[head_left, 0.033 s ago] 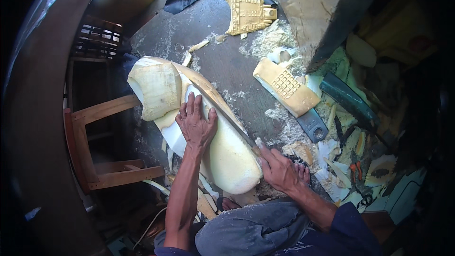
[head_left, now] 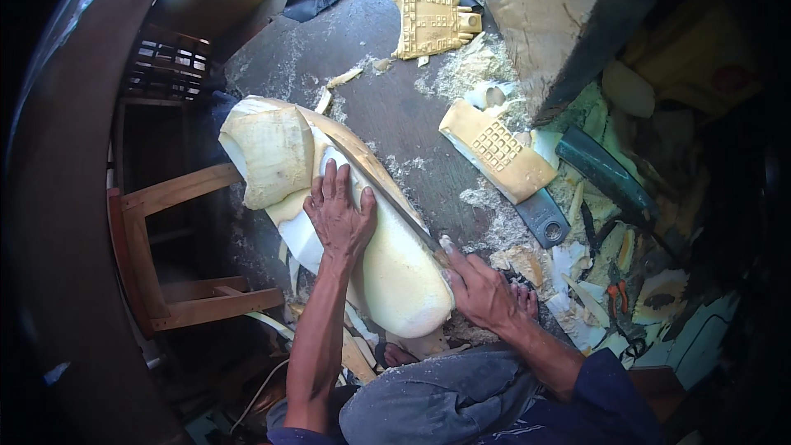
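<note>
Sawdust and foam scraps cover the dark grey floor (head_left: 395, 107) you work on. Your left hand (head_left: 339, 218) lies flat, fingers spread, on the long pale yellow foam block (head_left: 395, 272), which runs diagonally from your knees toward the upper left. Your right hand (head_left: 486, 292) is closed around the handle of a long thin blade (head_left: 387, 194) laid along the block's right edge. Bare floor opens beyond it; a tan gridded foam piece (head_left: 498, 152) lies near.

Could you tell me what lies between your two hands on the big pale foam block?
In the head view, a long knife blade runs along the cream foam block from right hand past left hand.
</note>
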The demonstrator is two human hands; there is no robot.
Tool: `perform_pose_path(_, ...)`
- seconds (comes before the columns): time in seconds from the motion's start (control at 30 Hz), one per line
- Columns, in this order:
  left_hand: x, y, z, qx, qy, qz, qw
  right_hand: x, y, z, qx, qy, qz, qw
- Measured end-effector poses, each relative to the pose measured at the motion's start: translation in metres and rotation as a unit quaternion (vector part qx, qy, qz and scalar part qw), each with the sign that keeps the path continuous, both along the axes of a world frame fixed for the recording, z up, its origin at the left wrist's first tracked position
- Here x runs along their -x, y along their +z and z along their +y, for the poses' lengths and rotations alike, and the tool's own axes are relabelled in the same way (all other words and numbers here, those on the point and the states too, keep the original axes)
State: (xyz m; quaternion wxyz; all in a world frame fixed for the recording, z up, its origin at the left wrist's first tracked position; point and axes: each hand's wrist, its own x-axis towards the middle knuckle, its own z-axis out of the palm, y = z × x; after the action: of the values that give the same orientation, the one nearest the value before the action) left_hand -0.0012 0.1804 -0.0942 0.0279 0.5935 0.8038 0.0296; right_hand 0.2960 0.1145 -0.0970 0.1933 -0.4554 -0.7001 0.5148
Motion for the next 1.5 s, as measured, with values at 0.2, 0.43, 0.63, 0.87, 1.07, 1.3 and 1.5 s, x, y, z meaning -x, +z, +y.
perform_pose_path(0.2, 0.004, -0.011, 0.002, -0.028, -0.02, -0.029, 0.999, 0.02, 0.024, 0.055, 0.04, 0.063, -0.027, 0.997)
perform_pose_path(0.43, 0.005, -0.009, 0.005, -0.024, -0.022, -0.015, 0.999, 0.033, 0.018, 0.084, -0.084, 0.012, 0.122, 0.989)
perform_pose_path(0.63, 0.004, -0.01, 0.005, -0.029, -0.017, -0.028, 0.999, 0.052, 0.012, 0.094, -0.009, 0.042, 0.036, 0.998)
perform_pose_path(0.87, 0.002, -0.01, 0.006, -0.028, -0.004, -0.024, 0.999, 0.059, 0.0, 0.095, -0.007, 0.042, 0.039, 0.998)
perform_pose_path(1.07, 0.002, -0.007, 0.004, -0.047, -0.004, -0.039, 0.998, 0.037, -0.011, 0.077, 0.052, -0.005, 0.038, 0.998)
perform_pose_path(1.3, -0.03, -0.002, -0.043, -0.045, -0.025, -0.052, 0.997, 0.095, -0.037, 0.122, 0.067, -0.037, 0.036, 0.996)
perform_pose_path(1.5, -0.042, -0.005, -0.067, -0.035, -0.025, -0.04, 0.998, 0.126, -0.08, 0.147, 0.12, 0.014, 0.062, 0.991)
